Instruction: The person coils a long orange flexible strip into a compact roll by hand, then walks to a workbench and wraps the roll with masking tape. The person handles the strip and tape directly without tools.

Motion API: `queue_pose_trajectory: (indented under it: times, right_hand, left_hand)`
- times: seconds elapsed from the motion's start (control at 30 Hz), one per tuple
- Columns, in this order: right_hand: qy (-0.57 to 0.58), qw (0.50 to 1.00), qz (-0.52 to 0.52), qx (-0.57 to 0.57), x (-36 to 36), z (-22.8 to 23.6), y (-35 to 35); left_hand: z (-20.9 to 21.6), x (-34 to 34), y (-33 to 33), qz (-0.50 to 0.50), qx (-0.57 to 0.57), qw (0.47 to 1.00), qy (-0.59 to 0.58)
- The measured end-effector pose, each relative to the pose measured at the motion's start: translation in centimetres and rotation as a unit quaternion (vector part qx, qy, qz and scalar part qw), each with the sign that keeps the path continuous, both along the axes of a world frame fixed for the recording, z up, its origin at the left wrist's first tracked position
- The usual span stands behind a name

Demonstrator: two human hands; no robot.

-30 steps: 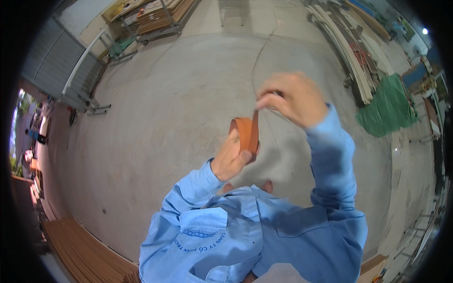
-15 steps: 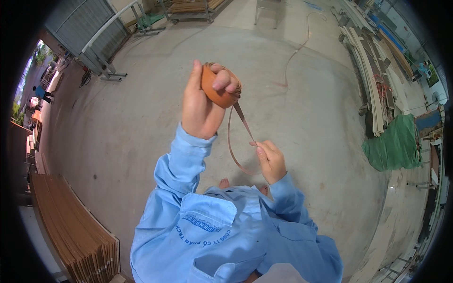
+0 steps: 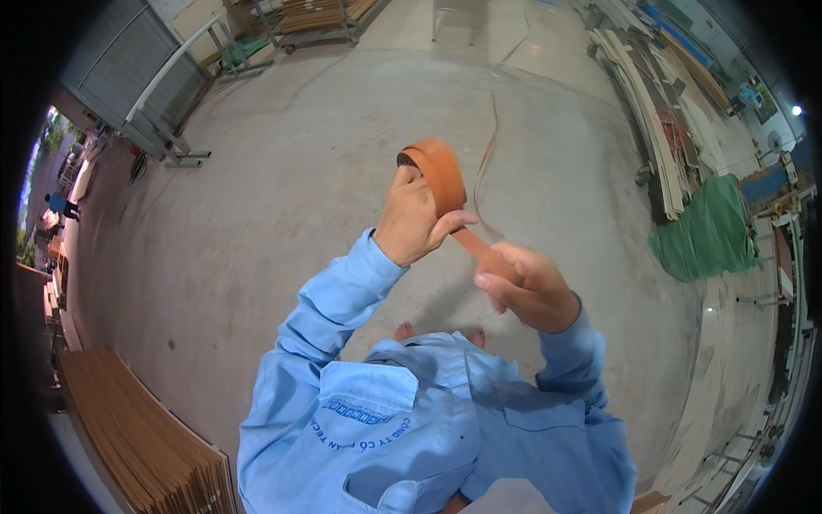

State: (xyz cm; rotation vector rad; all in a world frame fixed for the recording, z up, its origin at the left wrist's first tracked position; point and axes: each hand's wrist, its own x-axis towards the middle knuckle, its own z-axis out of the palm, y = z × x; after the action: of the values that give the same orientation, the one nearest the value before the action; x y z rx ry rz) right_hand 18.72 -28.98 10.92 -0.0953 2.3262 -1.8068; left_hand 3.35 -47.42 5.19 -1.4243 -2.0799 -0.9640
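Observation:
Wound around the fingers of my left hand (image 3: 406, 218) is a coil of flat orange-brown strip (image 3: 443, 176). My left thumb lies along the coil's lower edge, and the fingers pass into its hollow middle. From the coil a short taut length of strip (image 3: 481, 250) runs down to my right hand (image 3: 539, 289), which is closed on it between thumb and fingers. Beyond my right hand, a thin loose tail of the strip (image 3: 487, 158) curves away toward the far floor. Slight blur softens the coil and my right hand.
Stacked brown boards (image 3: 141, 428) stand at the near left. Long pale planks (image 3: 638, 120) lie on the right beside a green cover (image 3: 706, 231). Farther off are a metal frame (image 3: 175, 77) and a cart with boards (image 3: 317, 21). My bare feet (image 3: 405, 331) show on the concrete floor.
My left hand has turned over and come lower and rightward with the coil. My right hand has shifted right and now grips the strip closer to the coil. The hanging loop of strip is gone.

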Motion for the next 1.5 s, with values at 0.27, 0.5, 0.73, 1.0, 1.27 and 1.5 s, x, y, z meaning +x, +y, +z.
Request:
queue_pose_trajectory:
  times: [0.27, 0.5, 0.73, 1.0, 1.27, 1.5]
  right_hand:
    - [0.270, 0.902, -0.024, 0.337, -4.4, 1.9, 4.0]
    - [0.276, 0.957, 0.082, 0.030, -11.3, -5.8, 5.6]
    - [0.097, 0.984, -0.108, -0.105, -4.1, -14.9, -2.8]
    - [-0.014, 0.987, -0.118, -0.112, -3.8, -12.6, -3.1]
    - [0.030, 1.000, 0.005, -0.009, -1.2, -4.3, 0.7]
    - [0.247, 0.883, 0.036, 0.398, -1.6, 2.6, 5.3]
  left_hand:
    - [-2.7, 3.6, 0.9, -0.094, -0.048, 0.992, -0.065]
    - [0.9, 7.7, 0.6, -0.320, 0.041, 0.718, -0.617]
    - [5.8, 2.0, -0.9, -0.162, 0.395, 0.677, -0.599]
    - [3.5, 1.9, 1.1, -0.079, 0.372, 0.780, -0.497]
    - [-1.4, 1.4, 0.6, 0.014, -0.052, 0.999, 0.007]
    - [-2.9, 3.9, 0.6, -0.079, -0.197, 0.973, -0.087]
